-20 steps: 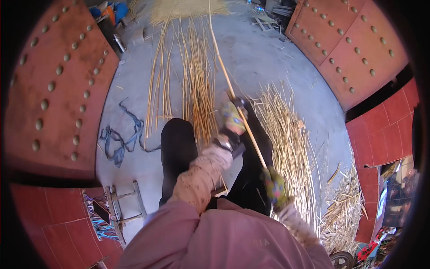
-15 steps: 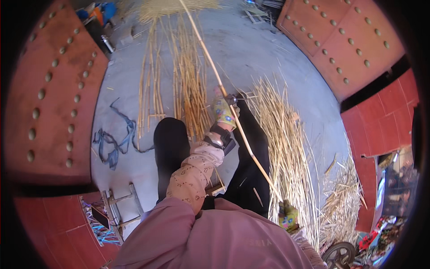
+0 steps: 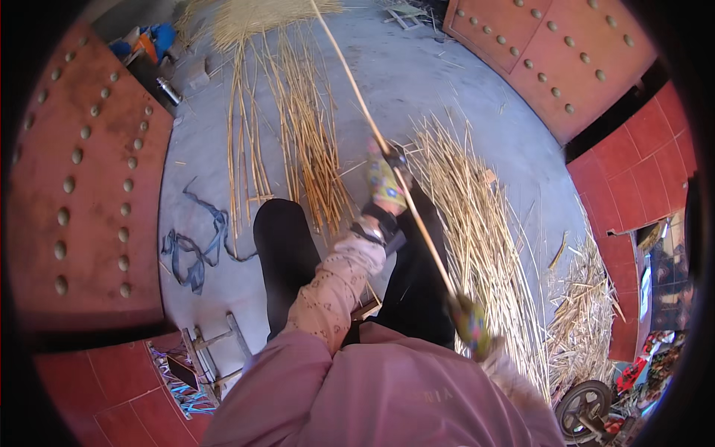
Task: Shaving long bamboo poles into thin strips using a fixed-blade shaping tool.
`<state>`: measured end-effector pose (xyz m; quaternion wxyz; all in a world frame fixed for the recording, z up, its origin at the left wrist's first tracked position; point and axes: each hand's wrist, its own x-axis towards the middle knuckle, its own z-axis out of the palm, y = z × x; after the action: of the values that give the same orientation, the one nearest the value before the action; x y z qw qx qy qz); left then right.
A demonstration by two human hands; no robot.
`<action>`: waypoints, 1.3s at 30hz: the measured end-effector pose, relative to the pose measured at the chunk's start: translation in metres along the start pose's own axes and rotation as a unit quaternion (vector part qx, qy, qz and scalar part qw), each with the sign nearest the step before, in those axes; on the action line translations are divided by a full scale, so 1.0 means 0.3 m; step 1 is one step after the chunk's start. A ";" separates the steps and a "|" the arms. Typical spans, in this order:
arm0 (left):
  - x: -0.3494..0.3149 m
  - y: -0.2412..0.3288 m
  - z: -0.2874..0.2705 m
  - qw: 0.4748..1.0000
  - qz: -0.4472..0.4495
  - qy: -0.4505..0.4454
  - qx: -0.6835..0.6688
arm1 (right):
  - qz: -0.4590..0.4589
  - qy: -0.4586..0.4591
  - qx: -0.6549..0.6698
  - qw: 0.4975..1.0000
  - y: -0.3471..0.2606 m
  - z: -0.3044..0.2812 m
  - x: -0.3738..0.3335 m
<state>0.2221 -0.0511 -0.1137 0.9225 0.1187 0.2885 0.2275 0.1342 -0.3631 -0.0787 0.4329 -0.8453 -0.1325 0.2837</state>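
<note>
A long pale-tan reed stalk [image 3: 359, 100] slants across the view from the top edge down to my right hand. My left hand [image 3: 384, 180], in a patterned green glove, is closed round it near mid-length, in front of my right knee. A small dark piece [image 3: 396, 159] sits against the stalk at this hand; its kind cannot be made out. Beside my right hip, my gloved right hand [image 3: 471, 326] grips the stalk's near end, slightly smeared by motion.
Cut pale stalks [image 3: 477, 216] lie in a heap right of my leg, with brown stalks [image 3: 298, 141] ahead. Blue-grey strips [image 3: 195, 249] lie on the left floor. Studded red doors [image 3: 89, 186] flank me; a small wheel [image 3: 583, 411] stands lower right.
My right hand has moved forward and slightly left with the stalk's near end. My left hand stays at the stalk, a little further right in view. The whole view has shifted slightly.
</note>
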 end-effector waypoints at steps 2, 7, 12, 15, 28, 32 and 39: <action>0.091 0.048 -0.020 0.998 0.014 0.063 -0.007 | 0.204 0.043 0.121 0.971 0.180 -0.091 -0.191; 0.015 -0.078 0.054 0.999 -0.002 0.030 0.022 | 0.053 -0.088 -0.429 0.898 0.351 -0.236 -0.412; -0.308 -0.380 0.186 0.995 -0.050 -0.055 0.072 | 0.075 -0.066 0.220 0.971 0.027 -0.183 -0.100; -0.316 -0.376 0.192 0.990 -0.089 0.022 0.110 | 0.120 -0.049 0.217 0.968 -0.029 -0.140 -0.007; -0.212 -0.334 0.206 0.989 0.051 0.001 0.138 | 0.065 -0.055 -0.176 0.981 0.530 -0.160 -0.487; -0.282 -0.359 0.226 0.990 0.016 -0.030 0.140 | 0.161 -0.019 0.332 0.929 0.228 -0.067 -0.079; -0.184 -0.147 0.261 0.973 0.196 -0.008 0.124 | -0.203 0.149 -0.094 0.963 0.196 0.035 0.193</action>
<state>0.2432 -0.1231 -0.0396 0.8406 0.2878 0.2779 0.3652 0.1733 -0.3637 -0.1523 0.4149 -0.8702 -0.2617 0.0465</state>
